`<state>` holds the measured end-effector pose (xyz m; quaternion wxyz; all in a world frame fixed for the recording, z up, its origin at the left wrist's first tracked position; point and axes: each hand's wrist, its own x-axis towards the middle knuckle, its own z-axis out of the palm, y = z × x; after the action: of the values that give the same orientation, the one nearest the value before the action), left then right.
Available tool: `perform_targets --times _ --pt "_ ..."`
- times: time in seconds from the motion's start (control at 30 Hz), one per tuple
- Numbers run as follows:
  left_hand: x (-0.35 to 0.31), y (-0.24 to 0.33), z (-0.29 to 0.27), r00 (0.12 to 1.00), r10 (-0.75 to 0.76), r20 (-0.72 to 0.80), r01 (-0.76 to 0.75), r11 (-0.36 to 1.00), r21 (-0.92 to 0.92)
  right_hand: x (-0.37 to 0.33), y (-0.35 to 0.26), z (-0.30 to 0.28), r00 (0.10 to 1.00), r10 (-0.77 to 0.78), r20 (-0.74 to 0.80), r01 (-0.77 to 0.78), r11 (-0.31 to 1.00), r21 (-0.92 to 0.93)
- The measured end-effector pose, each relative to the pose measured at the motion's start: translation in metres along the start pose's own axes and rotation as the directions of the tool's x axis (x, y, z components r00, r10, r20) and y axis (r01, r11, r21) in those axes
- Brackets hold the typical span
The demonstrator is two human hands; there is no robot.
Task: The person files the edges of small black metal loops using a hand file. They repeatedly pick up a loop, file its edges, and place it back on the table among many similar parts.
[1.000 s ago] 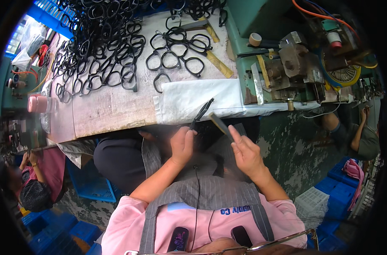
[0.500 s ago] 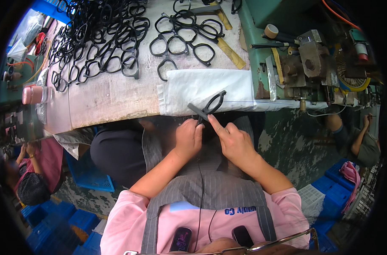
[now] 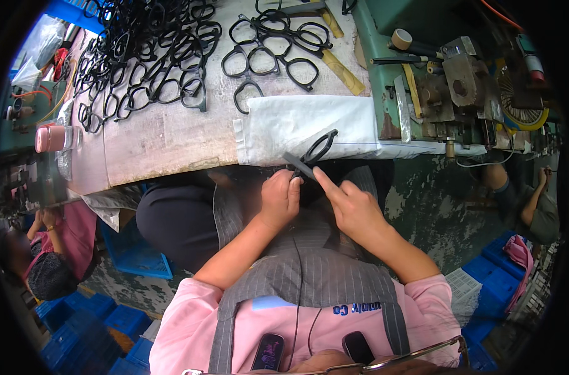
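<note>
My left hand (image 3: 279,197) is closed on a black eyeglass frame (image 3: 322,147) at the front edge of the bench. One of its rims sticks out up and to the right, over a white cloth; the rest is hidden by my fingers. A flat grey file (image 3: 299,164) lies slantwise across the frame, touching it or just above it. My right hand (image 3: 354,205) grips the near end of this file, index finger stretched along it and the other fingers curled under.
The white cloth (image 3: 309,115) covers the bench edge. Several black frames (image 3: 262,60) lie beyond it, with a tangled heap of frames (image 3: 153,56) at left. A yellow strip (image 3: 342,73) lies between them and a metal machine (image 3: 459,81). Blue crates (image 3: 134,250) stand below.
The eyeglass frame has tilted, so its rim looks narrower. The file and my right hand have shifted slightly right. Both hands keep their hold.
</note>
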<state>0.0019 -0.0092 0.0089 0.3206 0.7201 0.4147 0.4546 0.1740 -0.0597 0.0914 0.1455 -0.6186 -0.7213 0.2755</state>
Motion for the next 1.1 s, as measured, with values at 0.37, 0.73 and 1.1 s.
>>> perform_targets --times 0.37,0.73,1.1 --pt "-0.002 -0.001 0.002 0.999 0.031 -0.003 -0.031 0.999 0.019 -0.005 0.006 0.005 0.998 0.018 -0.052 -0.013 0.995 0.098" --pt "-0.005 -0.002 0.003 1.0 -0.001 0.022 0.0 1.0 0.03 -0.007 0.004 0.006 1.0 0.014 -0.017 -0.014 1.0 0.028" --pt "-0.003 -0.002 0.004 1.0 -0.002 -0.006 0.003 1.0 0.01 -0.001 0.001 0.009 0.996 -0.035 -0.077 0.032 0.998 -0.051"
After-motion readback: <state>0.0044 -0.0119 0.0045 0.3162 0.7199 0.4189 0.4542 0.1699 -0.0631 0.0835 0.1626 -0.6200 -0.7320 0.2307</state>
